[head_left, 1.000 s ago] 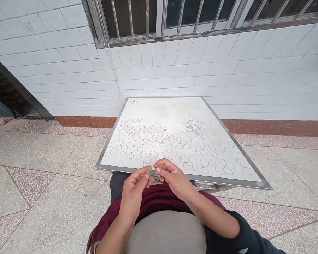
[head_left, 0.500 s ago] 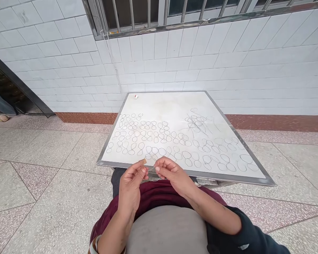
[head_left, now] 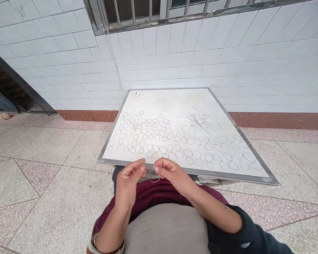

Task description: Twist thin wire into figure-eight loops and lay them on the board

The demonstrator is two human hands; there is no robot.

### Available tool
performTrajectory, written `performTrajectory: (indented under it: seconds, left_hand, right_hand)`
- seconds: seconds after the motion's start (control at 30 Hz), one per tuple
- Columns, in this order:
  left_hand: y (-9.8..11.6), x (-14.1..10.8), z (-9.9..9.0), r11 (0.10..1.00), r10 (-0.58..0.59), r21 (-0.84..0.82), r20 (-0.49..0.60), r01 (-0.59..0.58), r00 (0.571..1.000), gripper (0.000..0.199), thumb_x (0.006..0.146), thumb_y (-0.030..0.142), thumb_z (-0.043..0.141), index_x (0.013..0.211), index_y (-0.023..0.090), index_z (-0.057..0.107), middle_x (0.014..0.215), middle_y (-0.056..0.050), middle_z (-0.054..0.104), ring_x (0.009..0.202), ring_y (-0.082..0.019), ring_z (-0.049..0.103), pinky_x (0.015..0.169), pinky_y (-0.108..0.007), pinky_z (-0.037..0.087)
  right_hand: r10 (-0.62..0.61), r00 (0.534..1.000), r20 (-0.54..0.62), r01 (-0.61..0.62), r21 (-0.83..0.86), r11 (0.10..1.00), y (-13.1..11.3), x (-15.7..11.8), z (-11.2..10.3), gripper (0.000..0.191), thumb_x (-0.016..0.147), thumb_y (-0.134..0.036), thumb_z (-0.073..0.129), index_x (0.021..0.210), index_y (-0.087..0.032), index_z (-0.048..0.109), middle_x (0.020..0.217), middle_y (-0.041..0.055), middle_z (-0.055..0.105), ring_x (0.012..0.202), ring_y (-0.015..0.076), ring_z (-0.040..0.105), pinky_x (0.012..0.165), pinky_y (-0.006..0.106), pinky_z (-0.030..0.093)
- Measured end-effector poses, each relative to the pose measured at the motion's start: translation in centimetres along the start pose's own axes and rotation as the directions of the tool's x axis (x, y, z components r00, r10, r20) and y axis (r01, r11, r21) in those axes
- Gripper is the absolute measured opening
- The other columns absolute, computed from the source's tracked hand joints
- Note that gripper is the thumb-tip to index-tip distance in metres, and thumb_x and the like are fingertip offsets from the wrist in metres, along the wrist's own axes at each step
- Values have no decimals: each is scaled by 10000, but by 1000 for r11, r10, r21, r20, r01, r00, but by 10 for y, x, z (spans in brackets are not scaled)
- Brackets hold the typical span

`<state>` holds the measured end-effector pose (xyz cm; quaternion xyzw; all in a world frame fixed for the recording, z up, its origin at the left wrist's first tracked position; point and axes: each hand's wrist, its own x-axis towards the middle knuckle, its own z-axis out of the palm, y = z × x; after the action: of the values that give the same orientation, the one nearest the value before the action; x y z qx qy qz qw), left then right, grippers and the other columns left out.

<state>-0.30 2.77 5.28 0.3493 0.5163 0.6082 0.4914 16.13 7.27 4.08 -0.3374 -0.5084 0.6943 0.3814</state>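
Observation:
A small loop of thin wire or cord point(head_left: 154, 181) hangs between my hands, over my lap at the table's near edge. My right hand point(head_left: 173, 175) pinches it at the top with thumb and index finger. My left hand point(head_left: 129, 178) is closed just left of the loop, thumb against index finger; whether it grips the strand is too small to make out. A tan wrap point(head_left: 142, 161) covers its index fingertip. Rows of similar thin loops point(head_left: 159, 150), many joined like figure eights, lie across the white table point(head_left: 172, 98).
A tangle of loose strands point(head_left: 198, 120) lies on the table's right half. A small red-and-white item point(head_left: 137, 94) sits in the far left corner. The metal-rimmed table stands near a tiled wall point(head_left: 175, 68) below a barred window point(head_left: 151, 14). Speckled stone floor point(head_left: 55, 151) surrounds it.
My left hand has drawn slightly left, widening the gap between the hands. The loop now hangs rounder and lower from my right hand. The view has shifted slightly.

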Motion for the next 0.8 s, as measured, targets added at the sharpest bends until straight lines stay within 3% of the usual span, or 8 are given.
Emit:
performTrajectory:
  seconds: [0.23, 0.43, 0.6, 0.8]
  left_hand:
    - [9, 0, 4, 999, 0, 54, 26, -1, 1000, 413, 749, 268, 761, 1154, 233, 687, 701, 43, 620, 651, -76, 519, 684, -208, 447]
    - [0, -2, 12, 998, 14, 65, 38, -16, 999, 447, 792, 278, 720, 1229, 235, 638, 694, 42, 610, 672, -95, 533, 717, -234, 460]
    - [-5, -4, 15, 997, 32, 70, 24, -34, 999, 453, 822, 294, 693, 1263, 238, 607, 710, 34, 606, 668, -101, 506, 623, -213, 450]
    - [-7, -6, 17, 995, 61, 77, -5, -60, 998, 457, 827, 303, 694, 1270, 246, 601, 730, 32, 604, 654, -94, 496, 589, -204, 449]
  right_hand:
    - [28, 1000, 14, -28, 8, 1000, 1, 0, 3, 191, 833, -380, 679, 809, -196, 634, 724, -32, 518, 648, 106, 391, 648, 267, 314]
    - [14, 999, 29, -15, 35, 999, 1, 1, 8, 228, 814, -404, 694, 780, -194, 611, 706, -36, 522, 647, 110, 408, 654, 272, 321]
    - [-8, 1000, 20, 9, -33, 999, 3, 0, 9, 250, 832, -416, 672, 756, -199, 574, 700, -38, 522, 646, 114, 408, 645, 273, 317]
    - [51, 998, 34, -50, -19, 999, 0, -1, 9, 236, 836, -408, 664, 777, -193, 587, 721, -32, 525, 656, 115, 408, 662, 278, 333]
